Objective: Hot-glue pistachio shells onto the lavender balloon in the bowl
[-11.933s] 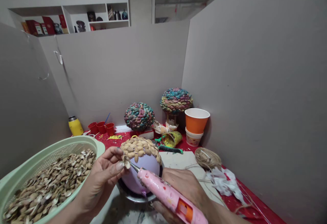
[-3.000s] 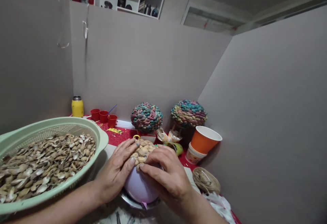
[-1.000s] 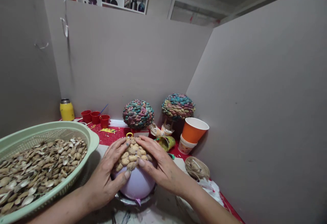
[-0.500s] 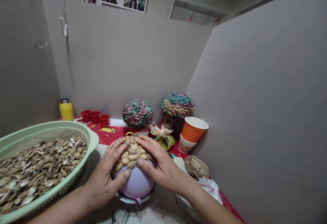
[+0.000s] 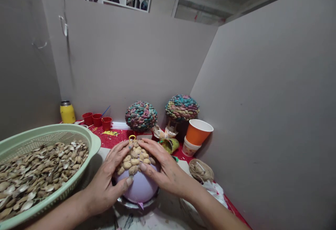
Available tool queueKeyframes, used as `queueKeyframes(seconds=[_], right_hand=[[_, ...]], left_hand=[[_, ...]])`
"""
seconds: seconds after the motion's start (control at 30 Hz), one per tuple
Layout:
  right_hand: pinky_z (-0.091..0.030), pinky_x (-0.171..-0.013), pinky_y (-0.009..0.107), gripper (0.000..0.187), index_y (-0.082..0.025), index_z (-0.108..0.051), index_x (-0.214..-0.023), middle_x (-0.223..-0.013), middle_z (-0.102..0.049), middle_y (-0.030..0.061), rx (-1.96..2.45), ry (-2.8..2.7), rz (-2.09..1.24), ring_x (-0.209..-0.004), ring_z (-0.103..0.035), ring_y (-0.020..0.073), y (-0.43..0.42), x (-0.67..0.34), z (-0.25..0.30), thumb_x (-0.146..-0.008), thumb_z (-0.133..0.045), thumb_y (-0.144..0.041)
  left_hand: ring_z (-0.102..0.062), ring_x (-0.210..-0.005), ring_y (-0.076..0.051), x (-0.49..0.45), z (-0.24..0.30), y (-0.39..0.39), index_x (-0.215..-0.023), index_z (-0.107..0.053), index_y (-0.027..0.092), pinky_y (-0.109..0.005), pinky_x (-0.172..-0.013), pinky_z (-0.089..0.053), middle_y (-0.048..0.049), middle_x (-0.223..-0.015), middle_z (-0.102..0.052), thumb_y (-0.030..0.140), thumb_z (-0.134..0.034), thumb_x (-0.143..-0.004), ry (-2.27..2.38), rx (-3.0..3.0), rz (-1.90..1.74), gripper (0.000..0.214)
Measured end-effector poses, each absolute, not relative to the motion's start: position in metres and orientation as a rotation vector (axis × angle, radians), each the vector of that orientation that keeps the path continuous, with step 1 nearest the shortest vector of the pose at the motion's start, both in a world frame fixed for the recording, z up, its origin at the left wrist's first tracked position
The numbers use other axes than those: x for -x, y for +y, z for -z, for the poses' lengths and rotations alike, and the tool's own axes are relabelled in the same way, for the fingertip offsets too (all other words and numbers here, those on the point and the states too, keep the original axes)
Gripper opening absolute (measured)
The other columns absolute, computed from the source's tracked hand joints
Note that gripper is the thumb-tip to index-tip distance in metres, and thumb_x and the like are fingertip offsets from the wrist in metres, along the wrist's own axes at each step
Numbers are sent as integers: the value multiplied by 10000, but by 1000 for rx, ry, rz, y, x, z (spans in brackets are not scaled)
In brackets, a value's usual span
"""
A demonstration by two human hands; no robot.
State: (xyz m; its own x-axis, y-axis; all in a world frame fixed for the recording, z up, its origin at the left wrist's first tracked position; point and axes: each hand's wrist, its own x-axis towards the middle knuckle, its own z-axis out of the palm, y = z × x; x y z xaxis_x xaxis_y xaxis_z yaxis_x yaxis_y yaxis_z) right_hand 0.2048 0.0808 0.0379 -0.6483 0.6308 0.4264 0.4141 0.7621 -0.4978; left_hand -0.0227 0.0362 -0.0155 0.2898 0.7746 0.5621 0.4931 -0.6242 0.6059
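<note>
A lilac balloon (image 5: pixel 141 187) rests in a shallow round dish (image 5: pixel 130 204), its knotted end toward me. Peanut shells (image 5: pixel 134 161) cover its upper part in a close layer, while the lower front is bare. My left hand (image 5: pixel 111 175) cups the balloon from the left, with its fingers on the shells and the thumb near their lower edge. From the right, my right hand (image 5: pixel 164 169) curves over the shells, its thumb pressed at the front. Both hands grip the balloon between them.
At left stands a green colander (image 5: pixel 96 142) full of shells. Behind are red cups (image 5: pixel 97 120), a yellow bottle (image 5: pixel 67 113) and two multicoloured shell-covered domes (image 5: pixel 141 115) (image 5: pixel 182 107). Orange paper cups (image 5: pixel 197 132) and a twine coil (image 5: pixel 201 170) lie right, near the grey partition (image 5: pixel 262 100).
The whole view has shifted very slightly. Both hands keep the same hold on the shell-covered balloon, with no clear movement of their own.
</note>
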Motion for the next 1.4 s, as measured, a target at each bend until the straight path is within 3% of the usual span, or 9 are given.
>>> queueKeyframes(seconds=[0.63,0.97,1.4], right_hand=[[-341,-1117,477,517,-249,-462,-1417,-1464,-438,119,766,-2333,-461,-1362,-386,272,81,-204,-36,-940,-565,-418],[-324,-1131,465,535,-236,-438,-1432,-1478,-416,119,763,-2363,-478,-1379,-359,265,82,-205,-37,-948,-548,-436],[-327,-1128,486,465,-240,-450,-1430,-1471,-444,113,748,-2352,-443,-1369,-378,254,83,-206,-36,-1018,-397,-449]], left_hand=[[-329,-1420,-322,22,15,36,-1441,-377,342,-567,-1156,-275,-78,-1544,-372,268,-543,-908,1176,-2240,-1302,563],[-286,-1440,-341,25,19,36,-1453,-378,346,-586,-1158,-250,-71,-1569,-338,340,-543,-908,1133,-2190,-1303,570],[-315,-1432,-279,20,10,34,-1443,-365,403,-537,-1165,-279,-27,-1564,-352,342,-517,-948,1194,-2174,-1276,522]])
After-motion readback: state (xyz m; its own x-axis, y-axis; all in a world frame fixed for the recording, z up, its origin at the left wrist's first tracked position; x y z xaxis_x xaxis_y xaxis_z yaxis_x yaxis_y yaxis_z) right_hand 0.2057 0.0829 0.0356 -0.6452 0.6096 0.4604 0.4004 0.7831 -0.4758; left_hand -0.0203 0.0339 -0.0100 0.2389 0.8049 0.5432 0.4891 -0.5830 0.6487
